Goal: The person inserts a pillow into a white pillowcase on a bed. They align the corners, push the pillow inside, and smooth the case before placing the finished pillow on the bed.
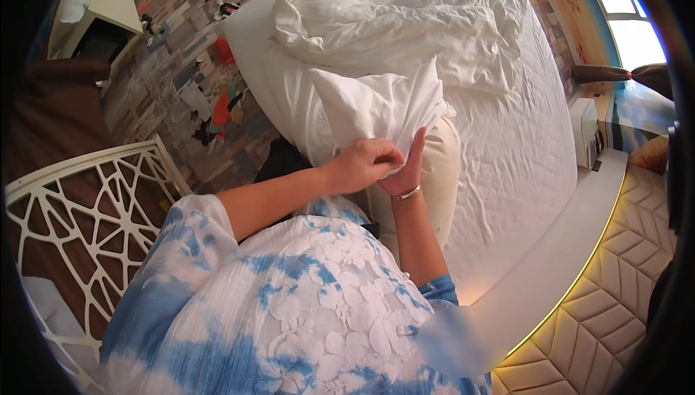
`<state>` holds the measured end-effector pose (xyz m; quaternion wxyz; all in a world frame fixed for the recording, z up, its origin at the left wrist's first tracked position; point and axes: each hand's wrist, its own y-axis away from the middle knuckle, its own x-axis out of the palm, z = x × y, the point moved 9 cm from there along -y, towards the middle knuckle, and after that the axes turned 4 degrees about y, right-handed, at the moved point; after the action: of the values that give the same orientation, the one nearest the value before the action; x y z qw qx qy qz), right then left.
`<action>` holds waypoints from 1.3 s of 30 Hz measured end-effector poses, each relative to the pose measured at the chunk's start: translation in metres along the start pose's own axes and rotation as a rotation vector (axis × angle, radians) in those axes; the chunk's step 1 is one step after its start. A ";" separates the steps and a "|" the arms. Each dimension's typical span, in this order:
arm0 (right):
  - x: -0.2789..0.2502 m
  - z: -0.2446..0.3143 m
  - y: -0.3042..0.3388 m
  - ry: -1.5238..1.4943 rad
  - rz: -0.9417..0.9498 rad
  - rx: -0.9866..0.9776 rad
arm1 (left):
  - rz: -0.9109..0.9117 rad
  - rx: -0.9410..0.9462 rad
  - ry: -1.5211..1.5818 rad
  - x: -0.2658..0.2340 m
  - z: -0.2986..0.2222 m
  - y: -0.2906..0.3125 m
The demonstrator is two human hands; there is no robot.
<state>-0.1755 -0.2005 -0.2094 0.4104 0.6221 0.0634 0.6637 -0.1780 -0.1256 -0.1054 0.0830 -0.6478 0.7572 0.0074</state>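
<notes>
A white pillowcase, or a pillow inside one, stands bunched before me with two pointed corners. My left hand has its fingers curled over the near edge, pinching a fold of the cloth. Close against it is my right hand, its thumb stretched upward beside the fabric and its other fingers mostly hidden; it seems to grip the same edge. A silver bracelet circles my right wrist. Beside the right hand a smooth cream cloth shape shows, possibly my trouser leg on the bed.
A rumpled white duvet lies across the far part of the bed, over a white sheet. At left is a white openwork panel. Scattered scraps lie on the patterned floor. A padded headboard runs along the right.
</notes>
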 end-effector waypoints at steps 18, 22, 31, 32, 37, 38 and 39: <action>0.004 0.006 -0.003 0.016 0.053 -0.104 | 0.165 -0.157 0.214 0.015 0.026 0.008; 0.002 -0.005 -0.007 -0.189 0.127 0.035 | -0.045 0.442 -0.865 -0.007 -0.053 0.016; 0.015 -0.010 -0.004 -0.083 0.133 -0.003 | 0.046 0.339 -0.946 0.006 0.000 0.010; 0.016 -0.009 -0.002 -0.083 0.149 -0.003 | 0.037 0.336 -0.919 0.009 -0.002 0.010; 0.012 0.008 0.002 -0.004 0.089 -0.105 | 0.031 0.417 -1.074 0.008 -0.036 0.020; 0.014 0.007 0.002 0.021 0.091 -0.102 | 0.054 0.420 -1.147 0.008 -0.035 0.023; 0.015 0.005 0.001 0.046 0.093 -0.098 | 0.060 0.421 -1.108 0.006 -0.033 0.023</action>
<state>-0.1697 -0.1942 -0.1957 0.4075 0.5879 0.0113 0.6987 -0.2049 -0.1319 -0.0762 0.5922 -0.4954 0.6044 0.1964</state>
